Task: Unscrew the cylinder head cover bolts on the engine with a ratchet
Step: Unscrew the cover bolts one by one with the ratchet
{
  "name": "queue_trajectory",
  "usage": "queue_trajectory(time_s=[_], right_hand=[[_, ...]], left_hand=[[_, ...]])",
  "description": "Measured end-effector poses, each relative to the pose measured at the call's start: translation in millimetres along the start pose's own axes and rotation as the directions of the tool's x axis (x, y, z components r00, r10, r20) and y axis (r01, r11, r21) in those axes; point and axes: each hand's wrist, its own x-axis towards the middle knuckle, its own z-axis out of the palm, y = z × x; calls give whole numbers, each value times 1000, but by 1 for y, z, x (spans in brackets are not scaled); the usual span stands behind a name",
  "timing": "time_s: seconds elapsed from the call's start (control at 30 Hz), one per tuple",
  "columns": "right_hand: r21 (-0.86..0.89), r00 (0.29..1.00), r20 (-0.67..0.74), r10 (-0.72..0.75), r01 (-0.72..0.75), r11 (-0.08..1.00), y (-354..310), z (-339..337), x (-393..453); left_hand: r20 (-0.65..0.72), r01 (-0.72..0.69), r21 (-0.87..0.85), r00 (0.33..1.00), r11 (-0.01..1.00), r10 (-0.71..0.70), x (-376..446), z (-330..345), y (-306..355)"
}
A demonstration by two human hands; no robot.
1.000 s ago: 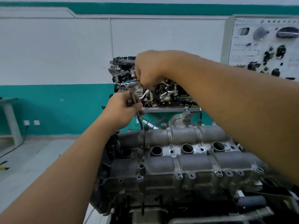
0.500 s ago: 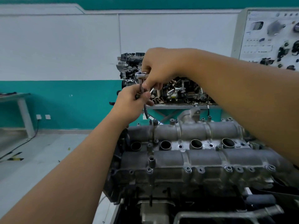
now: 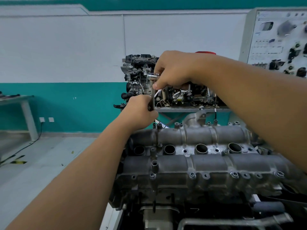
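Both hands up over the far left corner of the engine (image 3: 199, 166), roughly 11 o'clock from the cover's centre.

Ratchet (image 3: 153, 90): chrome head at top, dark extension shaft running straight down from it. Long axis near vertical, working end pointing down toward the far row of bolts. Lower tip hidden behind the left hand; cannot tell whether it is seated on a bolt.

Right hand (image 3: 172, 72): grip closed around the ratchet head, fingers curled over it from 3 o'clock, thumb tip pressed just under the head against the shaft. Handle hidden inside the hand.

Left hand (image 3: 141, 112): grip closed around the lower shaft, fingers wrapped, fist sitting just above the cover's far edge.

Cylinder head cover (image 3: 207, 163): grey cast metal, long axis left-right across the frame, two raised humps with four open round wells between them. Bolts (image 3: 192, 175) show along the near edge, heads up; more upright bolts stand along the far edge near the left hand.

At 12 o'clock behind the hands, a second engine (image 3: 139, 77) on a grey desk (image 3: 191, 109). At 2 o'clock, a white display board (image 3: 274, 39) carrying dark parts. At 9 o'clock, another desk (image 3: 16, 98) against the teal-and-white wall, with wall sockets (image 3: 46, 119) just beside its leg.
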Motion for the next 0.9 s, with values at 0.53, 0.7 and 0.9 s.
queue_trajectory(time_s=[0.53, 0.7, 0.9], right_hand=[[41, 995, 92, -27, 23, 999, -6, 4, 2], [-211, 993, 72, -90, 103, 972, -12, -5, 2], [-255, 998, 64, -4, 21, 967, -25, -5, -4]], left_hand=[[-176, 16, -327, 981, 945, -78, -6, -9, -2], [-163, -37, -263, 987, 964, -7, -8, -7, 0], [-165, -28, -271, 986, 962, -18, -8, -6, 1]])
